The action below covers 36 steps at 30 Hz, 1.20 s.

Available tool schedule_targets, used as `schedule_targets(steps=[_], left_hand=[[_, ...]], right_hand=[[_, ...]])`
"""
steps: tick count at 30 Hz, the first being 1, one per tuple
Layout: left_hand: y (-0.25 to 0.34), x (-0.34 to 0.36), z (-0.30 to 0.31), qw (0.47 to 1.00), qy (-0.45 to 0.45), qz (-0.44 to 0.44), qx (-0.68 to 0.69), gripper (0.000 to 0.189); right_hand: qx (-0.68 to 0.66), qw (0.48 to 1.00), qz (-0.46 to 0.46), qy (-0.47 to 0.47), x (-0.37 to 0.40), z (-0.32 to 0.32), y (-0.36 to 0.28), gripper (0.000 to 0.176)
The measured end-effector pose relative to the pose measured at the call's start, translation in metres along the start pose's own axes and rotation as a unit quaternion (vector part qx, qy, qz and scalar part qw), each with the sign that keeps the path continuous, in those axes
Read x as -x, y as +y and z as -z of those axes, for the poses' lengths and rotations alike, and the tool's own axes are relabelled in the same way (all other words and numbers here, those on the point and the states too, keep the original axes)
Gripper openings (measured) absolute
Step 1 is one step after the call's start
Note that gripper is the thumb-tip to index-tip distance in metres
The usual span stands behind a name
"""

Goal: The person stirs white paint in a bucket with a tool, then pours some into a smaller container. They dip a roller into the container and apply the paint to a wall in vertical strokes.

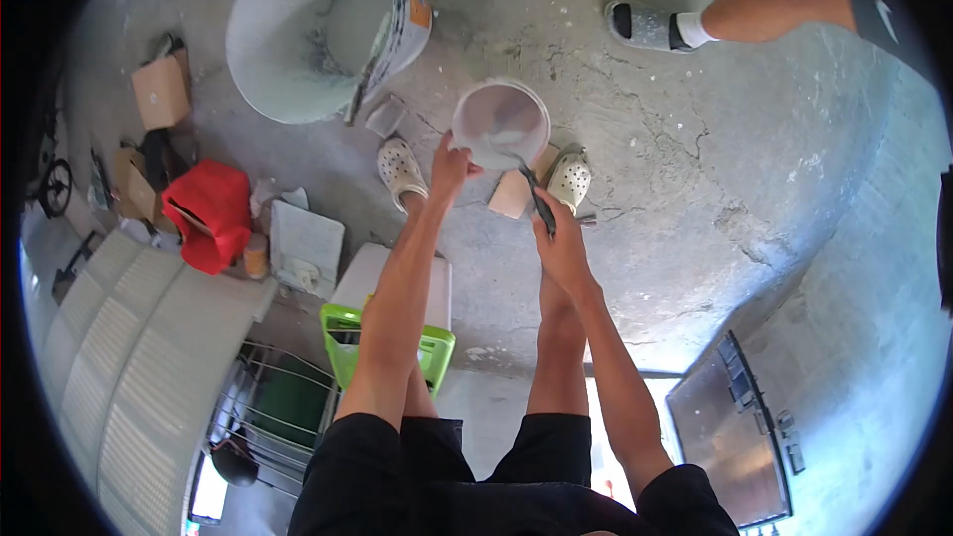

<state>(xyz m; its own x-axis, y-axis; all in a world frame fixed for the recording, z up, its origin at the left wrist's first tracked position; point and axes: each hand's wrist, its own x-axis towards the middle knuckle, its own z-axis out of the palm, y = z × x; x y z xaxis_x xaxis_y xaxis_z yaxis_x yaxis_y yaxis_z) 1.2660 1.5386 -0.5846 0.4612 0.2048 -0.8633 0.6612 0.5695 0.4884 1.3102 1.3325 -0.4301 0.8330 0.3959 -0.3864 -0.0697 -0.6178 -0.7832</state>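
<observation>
A small round white bucket (508,104) stands between my feet, with some greyish material inside. My left hand (453,171) is closed on its near left rim. My right hand (562,246) is wrapped round the dark handle of a tool (541,206), whose far end reaches into the bucket at the near rim. What the tool's tip looks like is hard to make out. A tan block (510,195) lies on the floor just below the bucket, beside my right shoe (570,179).
A large white bucket (298,50) with a stick on its rim is at the upper left. Another person's leg (759,5) is at the upper right. A red bag (210,213), a white container (306,246) and a green-framed stool (437,352) are on the left.
</observation>
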Motion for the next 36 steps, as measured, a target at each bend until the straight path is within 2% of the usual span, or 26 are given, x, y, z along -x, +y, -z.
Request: schedule_targets(steps=[2, 3, 8, 9, 12, 13, 14, 15, 16, 18, 21, 22, 24, 26, 28, 31, 36], left_hand=[[0.025, 0.052, -0.021, 0.998, 0.0, -0.044, -0.041, 0.06], [0.042, 0.079, -0.03, 0.994, 0.004, -0.08, -0.069, 0.06], [0.088, 0.195, -0.067, 0.978, -0.061, -0.103, -0.168, 0.06], [0.099, 0.22, -0.08, 0.968, -0.071, -0.128, -0.204, 0.06], [0.129, 0.287, -0.125, 0.938, -0.114, -0.173, -0.279, 0.06], [0.134, 0.301, -0.138, 0.904, -0.148, -0.228, -0.329, 0.061], [0.133, 0.318, -0.152, 0.865, -0.182, -0.278, -0.375, 0.062], [0.153, 0.362, -0.187, 0.888, -0.187, -0.221, -0.358, 0.062], [0.162, 0.387, -0.22, 0.881, -0.201, -0.233, -0.359, 0.062], [0.162, 0.43, -0.257, 0.904, -0.226, -0.193, -0.307, 0.064], [0.158, 0.474, -0.324, 0.901, -0.267, -0.161, -0.303, 0.063], [0.156, 0.485, -0.345, 0.892, -0.285, -0.16, -0.313, 0.063], [0.157, 0.5, -0.393, 0.874, -0.333, -0.153, -0.32, 0.061], [0.153, 0.515, -0.438, 0.864, -0.341, -0.164, -0.332, 0.06], [0.156, 0.531, -0.49, 0.84, -0.374, -0.176, -0.352, 0.058], [0.155, 0.548, -0.565, 0.806, -0.388, -0.215, -0.392, 0.057], [0.151, 0.527, -0.679, 0.778, -0.405, -0.235, -0.419, 0.057]], right_hand=[[-0.035, 0.999, -0.04, 0.003, 0.033, 0.028, -0.035, 0.036], [-0.043, 0.998, -0.032, 0.026, 0.051, 0.043, -0.053, 0.036], [-0.086, 0.989, -0.094, 0.079, 0.162, 0.132, -0.154, 0.035], [-0.098, 0.985, -0.105, 0.095, 0.182, 0.15, -0.171, 0.035], [-0.101, 0.977, -0.047, 0.182, 0.246, 0.207, -0.208, 0.034], [-0.126, 0.971, -0.097, 0.178, 0.268, 0.231, -0.223, 0.035], [-0.127, 0.966, -0.103, 0.199, 0.294, 0.25, -0.235, 0.035], [-0.164, 0.957, -0.12, 0.207, 0.314, 0.272, -0.24, 0.035], [-0.201, 0.947, -0.131, 0.214, 0.329, 0.294, -0.24, 0.035], [-0.225, 0.934, -0.129, 0.246, 0.367, 0.325, -0.24, 0.036], [-0.182, 0.938, -0.12, 0.269, 0.422, 0.376, -0.229, 0.041], [-0.184, 0.931, -0.126, 0.289, 0.441, 0.393, -0.232, 0.041], [-0.217, 0.92, -0.196, 0.262, 0.472, 0.433, -0.24, 0.039], [-0.208, 0.914, -0.168, 0.304, 0.494, 0.451, -0.226, 0.042], [-0.248, 0.898, -0.133, 0.338, 0.508, 0.475, -0.214, 0.044], [-0.234, 0.889, -0.147, 0.366, 0.512, 0.513, -0.194, 0.046], [-0.27, 0.858, -0.143, 0.414, 0.492, 0.57, -0.165, 0.046]])
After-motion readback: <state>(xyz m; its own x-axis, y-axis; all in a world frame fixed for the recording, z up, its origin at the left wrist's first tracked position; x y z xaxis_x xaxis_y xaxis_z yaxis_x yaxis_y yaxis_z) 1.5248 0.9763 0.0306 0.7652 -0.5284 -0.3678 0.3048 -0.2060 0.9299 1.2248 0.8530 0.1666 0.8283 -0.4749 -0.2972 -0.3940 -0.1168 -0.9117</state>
